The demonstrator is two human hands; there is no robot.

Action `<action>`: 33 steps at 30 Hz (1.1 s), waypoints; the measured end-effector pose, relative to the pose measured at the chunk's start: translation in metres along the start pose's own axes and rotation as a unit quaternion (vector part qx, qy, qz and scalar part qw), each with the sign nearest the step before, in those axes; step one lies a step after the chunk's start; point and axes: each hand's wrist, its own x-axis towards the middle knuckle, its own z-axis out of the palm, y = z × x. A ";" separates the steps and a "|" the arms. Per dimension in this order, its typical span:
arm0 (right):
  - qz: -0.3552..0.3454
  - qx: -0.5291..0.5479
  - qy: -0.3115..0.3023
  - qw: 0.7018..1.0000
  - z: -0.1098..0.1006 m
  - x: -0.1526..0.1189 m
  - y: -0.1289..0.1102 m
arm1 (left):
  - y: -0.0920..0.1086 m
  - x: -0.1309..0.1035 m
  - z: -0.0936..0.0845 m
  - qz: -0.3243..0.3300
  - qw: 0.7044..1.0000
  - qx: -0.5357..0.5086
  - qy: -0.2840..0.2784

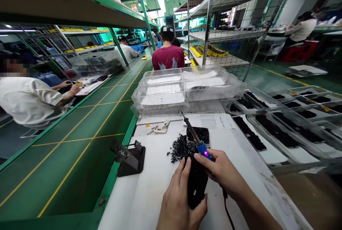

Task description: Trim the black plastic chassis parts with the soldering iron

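Observation:
My left hand (pixel 180 199) is wrapped round a flat black part (pixel 197 183) that has a small white mark near its lower end. In my right hand (pixel 221 169) is a soldering iron (pixel 196 135) with a blue handle and a lit purple light. Its tip points up and away, off the black part. The fingers of my right hand also lie close to the part's upper edge. Just beyond my hands, small black pieces (pixel 180 148) are heaped on the white table (pixel 149 191), beside an open box (pixel 199 135) of more such pieces.
A dark metal stand (pixel 132 158) is at the table's left edge. Pale blocks (pixel 160 127) and papers (pixel 207 121) lie farther back. Clear trays (pixel 184 87) are stacked behind, with more trays (pixel 288 130) at right. A green conveyor (pixel 88 119) runs left; people sit beyond.

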 end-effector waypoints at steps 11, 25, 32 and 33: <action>-0.096 -0.440 -0.063 0.891 -0.084 -0.027 0.003 | -0.029 0.000 -0.046 -0.092 0.747 -0.648 -0.120; -0.096 -0.514 -0.116 0.845 -0.072 -0.017 -0.012 | -0.038 -0.018 -0.039 -0.027 0.768 -0.628 -0.121; -0.076 -0.524 -0.150 0.835 -0.071 -0.016 -0.017 | -0.030 -0.016 -0.042 -0.069 0.768 -0.628 -0.109; -0.075 -0.526 -0.152 0.833 -0.072 -0.015 -0.017 | -0.029 -0.016 -0.042 -0.071 0.765 -0.631 -0.109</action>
